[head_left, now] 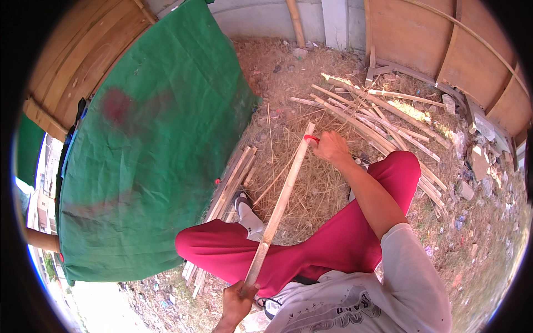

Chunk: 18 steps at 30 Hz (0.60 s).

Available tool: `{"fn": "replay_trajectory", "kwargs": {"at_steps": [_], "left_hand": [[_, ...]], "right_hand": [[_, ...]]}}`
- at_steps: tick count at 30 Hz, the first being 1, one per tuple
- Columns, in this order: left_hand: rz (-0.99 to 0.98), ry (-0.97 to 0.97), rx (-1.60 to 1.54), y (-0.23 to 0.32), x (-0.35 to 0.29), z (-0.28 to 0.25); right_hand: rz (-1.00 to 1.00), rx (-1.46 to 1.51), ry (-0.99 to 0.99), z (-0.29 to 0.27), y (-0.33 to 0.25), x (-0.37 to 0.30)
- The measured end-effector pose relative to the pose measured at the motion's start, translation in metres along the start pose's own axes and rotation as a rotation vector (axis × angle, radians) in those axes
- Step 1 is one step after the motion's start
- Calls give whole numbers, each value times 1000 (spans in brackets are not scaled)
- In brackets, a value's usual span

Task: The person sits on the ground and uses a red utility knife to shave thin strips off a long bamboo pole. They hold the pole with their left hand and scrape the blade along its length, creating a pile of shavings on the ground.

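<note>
A long pale bamboo strip (284, 202) slants across my lap, its near end low by my waist and its far end up over the ground. My left hand (237, 304) is closed round the near end. Close to the far end, my right hand (331, 149) is closed on a small red-handled tool (312, 138), which lies against the strip. The tool's working part is too small to make out, and my fingers hide some of it. My bent legs in dark pink trousers (300, 258) spread to either side beneath the strip.
Split bamboo strips (383, 119) lie heaped at the far right, and more strips (236, 177) lie by my left foot. Thin shavings (308, 216) cover the ground between my legs. A green tarp (150, 155) hangs on the left. Wooden panels (413, 36) and rubble (466, 191) stand right.
</note>
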<state>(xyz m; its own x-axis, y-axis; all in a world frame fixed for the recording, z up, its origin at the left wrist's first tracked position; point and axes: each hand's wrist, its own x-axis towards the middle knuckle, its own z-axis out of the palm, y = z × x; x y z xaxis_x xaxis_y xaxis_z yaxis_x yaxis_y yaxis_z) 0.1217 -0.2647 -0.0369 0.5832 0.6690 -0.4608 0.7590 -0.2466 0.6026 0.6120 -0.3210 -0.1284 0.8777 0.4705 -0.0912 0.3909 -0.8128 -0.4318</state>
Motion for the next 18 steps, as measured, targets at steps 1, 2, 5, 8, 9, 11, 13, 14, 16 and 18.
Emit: {"fn": "replay_trajectory", "kwargs": {"at_steps": [1, 2, 5, 8, 9, 11, 13, 14, 16, 18], "left_hand": [[-2, -18, -4, -4, -4, 1], [-3, -36, -7, -9, -10, 2], [-151, -60, -75, 7, -23, -11], [-204, -78, -135, 2, -22, -11], [-236, -88, -171, 4, -23, -13], [-266, -100, -171, 2, -23, -16], [-179, -161, -15, 6, -30, -24], [-132, -171, 75, 5, -32, -32], [-26, 13, 115, -64, -48, -33], [-125, 21, 42, -65, -38, -27]], "right_hand": [[41, 16, 17, 7, 9, 4], [83, 32, 35, 14, 18, 8], [35, 27, -73, 4, 13, 12], [-22, -52, -85, 17, 20, 12], [-1, -59, -104, 17, 17, 11], [41, -73, -141, 18, 7, 9], [99, -82, -25, 23, 42, 20], [121, -66, 39, 25, 51, 28], [113, -68, 4, 22, 42, 32], [98, -137, -34, 21, 42, 32]]}}
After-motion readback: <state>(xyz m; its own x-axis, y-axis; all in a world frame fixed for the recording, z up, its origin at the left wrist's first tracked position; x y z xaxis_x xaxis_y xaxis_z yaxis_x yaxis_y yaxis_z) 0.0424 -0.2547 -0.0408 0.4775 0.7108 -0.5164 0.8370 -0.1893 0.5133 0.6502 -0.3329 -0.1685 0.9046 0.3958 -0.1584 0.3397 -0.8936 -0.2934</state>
